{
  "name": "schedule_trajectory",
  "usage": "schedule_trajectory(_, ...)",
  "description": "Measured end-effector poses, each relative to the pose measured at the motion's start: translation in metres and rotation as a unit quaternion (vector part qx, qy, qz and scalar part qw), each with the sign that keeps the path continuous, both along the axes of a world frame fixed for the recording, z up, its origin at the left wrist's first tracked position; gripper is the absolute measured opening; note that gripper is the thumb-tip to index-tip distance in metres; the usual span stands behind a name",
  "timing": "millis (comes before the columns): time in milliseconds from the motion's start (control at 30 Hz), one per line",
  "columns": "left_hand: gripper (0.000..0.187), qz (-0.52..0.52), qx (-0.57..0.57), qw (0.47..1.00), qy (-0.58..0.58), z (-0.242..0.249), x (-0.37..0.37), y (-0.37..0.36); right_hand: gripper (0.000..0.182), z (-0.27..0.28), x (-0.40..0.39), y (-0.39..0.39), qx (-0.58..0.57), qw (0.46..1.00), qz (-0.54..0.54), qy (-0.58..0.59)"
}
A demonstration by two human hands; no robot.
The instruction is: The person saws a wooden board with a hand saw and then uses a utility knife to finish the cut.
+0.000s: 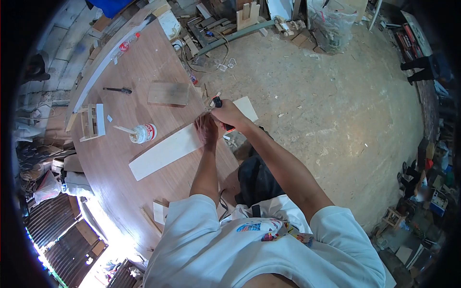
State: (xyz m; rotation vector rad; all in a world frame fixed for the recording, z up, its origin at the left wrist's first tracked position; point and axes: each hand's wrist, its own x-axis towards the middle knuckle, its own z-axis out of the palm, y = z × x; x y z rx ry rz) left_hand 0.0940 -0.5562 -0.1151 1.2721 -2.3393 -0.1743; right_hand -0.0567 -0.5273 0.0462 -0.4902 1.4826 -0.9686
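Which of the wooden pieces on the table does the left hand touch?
The long, pale board: the left hand rests on it, while the shorter, browner block lies untouched.

We've room to reach over the surface between wooden block and jar, also nearside of pale board. Obstacles: stick leaning out of jar, small wooden frame left, black tool beyond.
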Motion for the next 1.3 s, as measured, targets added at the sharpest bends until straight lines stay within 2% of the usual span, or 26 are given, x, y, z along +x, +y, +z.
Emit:
schedule_trajectory(33,0.020,0.003,0.016,1.000,-0.006,0.000,0.000,0.000,0.020,-0.002,0.000,0.000,-0.017,0.999,-0.006,-0.050)
schedule_trajectory(67,0.019,0.005,0.034,0.999,-0.013,0.001,0.001,0.001,0.020,-0.005,0.001,0.002,-0.016,0.999,-0.005,-0.051)
schedule_trajectory(300,0.019,0.006,0.057,0.998,0.035,0.004,0.000,0.000,0.015,0.009,0.005,0.018,-0.003,1.000,0.006,-0.009)
schedule_trajectory(467,0.020,-0.012,0.017,0.999,0.041,0.001,0.001,-0.002,0.012,0.025,0.012,0.032,-0.020,1.000,0.003,0.009)
schedule_trajectory(533,0.020,-0.006,0.037,0.998,0.046,0.009,0.001,-0.001,0.009,0.061,0.007,0.040,-0.017,0.999,-0.018,-0.043)
schedule_trajectory(633,0.020,-0.002,0.048,0.997,0.061,0.015,-0.001,0.002,0.008,0.109,0.005,0.059,-0.008,0.999,0.002,-0.042)
schedule_trajectory(733,0.020,0.001,0.046,0.997,0.069,0.021,-0.006,0.002,0.009,0.099,0.010,0.062,-0.002,1.000,-0.017,-0.021)
schedule_trajectory(767,0.020,0.002,0.055,0.996,0.066,0.024,-0.004,0.004,0.009,0.083,0.012,0.057,-0.002,1.000,-0.017,-0.025)
schedule_trajectory(833,0.019,0.001,0.044,0.998,0.046,-0.002,0.005,0.005,0.010,0.036,0.012,0.038,-0.008,1.000,-0.012,0.001)
schedule_trajectory(933,0.019,-0.004,0.033,0.999,0.034,0.001,0.002,-0.003,0.011,0.017,0.018,0.018,0.004,0.998,0.023,0.054)
schedule_trajectory(967,0.019,-0.013,0.041,0.998,0.039,0.006,0.001,-0.002,0.011,0.014,0.020,0.024,0.005,0.998,0.021,0.054)
schedule_trajectory(1067,0.019,-0.001,0.015,0.997,0.070,0.012,-0.003,0.000,0.010,0.054,0.010,0.038,-0.013,0.998,0.022,0.056)
schedule_trajectory(1133,0.020,0.001,0.036,0.997,0.070,0.016,0.003,0.008,0.013,0.081,0.007,0.051,-0.023,0.999,-0.029,-0.034)
schedule_trajectory(1233,0.019,0.002,0.036,0.996,0.078,0.015,-0.006,-0.002,0.013,0.074,0.012,0.065,-0.043,0.998,-0.039,0.004)
schedule_trajectory(1300,0.019,0.002,0.035,0.997,0.069,0.012,0.002,0.005,0.013,0.040,0.018,0.055,-0.025,0.999,-0.042,0.010)
